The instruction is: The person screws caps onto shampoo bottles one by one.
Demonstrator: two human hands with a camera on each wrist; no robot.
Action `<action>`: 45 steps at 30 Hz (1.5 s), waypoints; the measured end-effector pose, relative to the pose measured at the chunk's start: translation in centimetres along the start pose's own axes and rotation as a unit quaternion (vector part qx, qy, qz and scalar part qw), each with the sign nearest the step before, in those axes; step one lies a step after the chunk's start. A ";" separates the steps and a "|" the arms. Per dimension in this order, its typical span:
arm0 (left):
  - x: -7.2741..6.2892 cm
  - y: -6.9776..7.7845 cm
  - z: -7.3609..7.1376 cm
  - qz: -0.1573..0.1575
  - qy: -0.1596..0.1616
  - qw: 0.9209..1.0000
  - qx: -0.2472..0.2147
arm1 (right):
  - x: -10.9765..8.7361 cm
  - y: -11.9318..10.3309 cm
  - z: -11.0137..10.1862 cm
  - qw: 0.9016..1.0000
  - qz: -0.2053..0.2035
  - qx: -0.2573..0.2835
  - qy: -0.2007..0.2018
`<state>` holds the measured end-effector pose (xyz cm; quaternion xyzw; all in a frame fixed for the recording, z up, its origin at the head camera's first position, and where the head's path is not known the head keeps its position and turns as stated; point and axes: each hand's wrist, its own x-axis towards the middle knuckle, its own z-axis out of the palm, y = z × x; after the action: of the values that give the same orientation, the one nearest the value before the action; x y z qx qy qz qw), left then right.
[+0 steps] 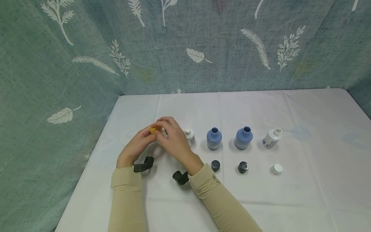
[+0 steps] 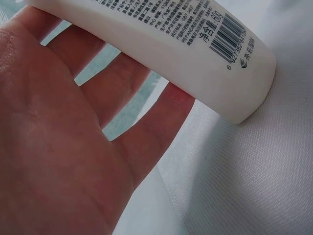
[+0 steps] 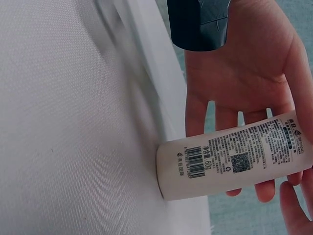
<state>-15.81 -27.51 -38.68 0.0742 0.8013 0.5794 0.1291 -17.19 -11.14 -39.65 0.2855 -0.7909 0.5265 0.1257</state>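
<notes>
Near the left of the table, a white bottle (image 3: 220, 161) with printed text and a barcode stands with its base on the cloth. My left hand (image 1: 137, 145) holds it; the left wrist view shows its fingers (image 2: 166, 117) behind the bottle. Above the bottle my right hand (image 1: 174, 138) pinches the yellow cap (image 1: 153, 130) between thumb and fingers. In the head view both hands hide most of the bottle, and the cap lies outside both wrist views. Whether the cap is loose cannot be seen.
To the right stand a small white bottle (image 1: 189, 137), two blue bottles (image 1: 214, 140) (image 1: 243, 139) and another white bottle (image 1: 271, 138). In front of them lie two black caps (image 1: 215, 165) (image 1: 243, 167) and a white cap (image 1: 276, 169). A patterned curtain (image 1: 185, 48) hangs behind the white tablecloth (image 1: 290, 199).
</notes>
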 end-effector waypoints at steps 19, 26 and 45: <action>0.0 0.1 0.2 0.008 -0.004 1.000 -0.007 | 0.0 0.1 -0.1 1.000 0.006 -0.008 0.022; 0.1 0.1 0.2 0.008 -0.001 1.000 -0.003 | 0.0 0.0 -0.2 1.000 0.021 0.003 0.023; 0.5 -0.8 -0.3 0.015 -0.005 1.000 0.016 | 0.0 0.1 0.0 0.999 0.003 -0.001 0.041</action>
<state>-16.37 -27.91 -39.37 0.0914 0.8088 0.5679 0.1226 -17.27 -11.09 -39.71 0.2616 -0.7863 0.5374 0.1567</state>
